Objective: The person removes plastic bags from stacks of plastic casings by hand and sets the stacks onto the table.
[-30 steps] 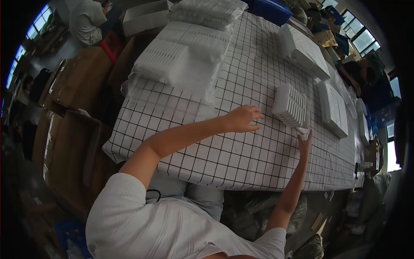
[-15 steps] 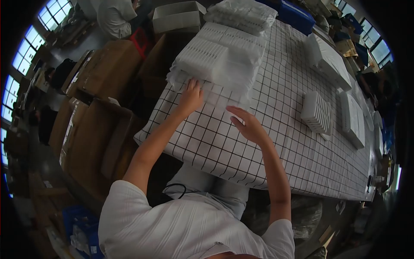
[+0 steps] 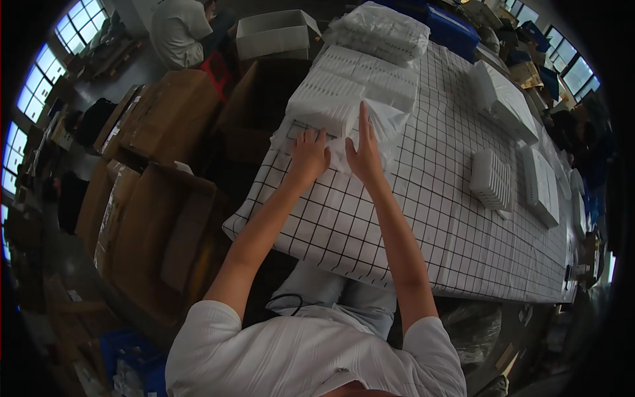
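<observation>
My left hand (image 3: 309,157) lies with its fingers apart on the near edge of a clear plastic bag (image 3: 390,135). Inside the bag are rows of white slatted pieces (image 3: 325,92). My right hand (image 3: 365,147) is upright on its edge at the bag's near right part, fingers stretched out and thumb apart, touching the plastic. A separate stack of white slatted pieces (image 3: 490,178) stands farther right on the checked cloth (image 3: 423,218).
Another filled bag (image 3: 380,32) lies behind the first. White packages (image 3: 504,99) line the table's right side. Open cardboard boxes (image 3: 159,225) and a white box (image 3: 274,34) stand at the left. A seated person (image 3: 178,32) is at the back left.
Both hands have moved from the middle and right of the table to the plastic bag at the left. The bag's loose near part is now folded up toward the white pieces.
</observation>
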